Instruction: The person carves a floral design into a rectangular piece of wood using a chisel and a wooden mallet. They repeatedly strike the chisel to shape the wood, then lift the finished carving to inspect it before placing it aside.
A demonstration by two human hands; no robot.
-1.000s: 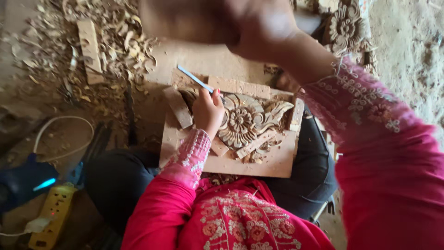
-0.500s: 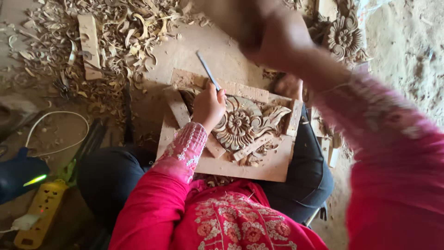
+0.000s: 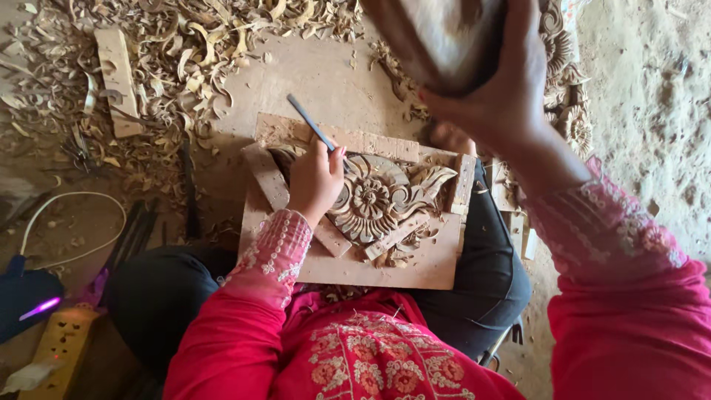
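Note:
My left hand (image 3: pixel 315 178) grips a thin metal chisel (image 3: pixel 309 124), its tip set against a carved wooden flower panel (image 3: pixel 378 196). The panel is braced by wooden strips on a flat board (image 3: pixel 385 267) that rests on my lap. My right hand (image 3: pixel 500 89) is raised close to the camera and holds a wooden mallet (image 3: pixel 444 37), which looks large and blurred at the top of the view. I wear red embroidered sleeves.
Wood shavings (image 3: pixel 170 52) and an offcut block (image 3: pixel 118 78) litter the floor at the upper left. Carved floral pieces (image 3: pixel 566 89) lie at the upper right. A white cable (image 3: pixel 70 222), a yellow power strip (image 3: pixel 63 348) and a dark device with a purple light (image 3: pixel 29 300) sit at the left.
My right hand with the mallet has stayed raised near the camera and shifted right. The left hand keeps the chisel on the carving, now tilted more to the upper left.

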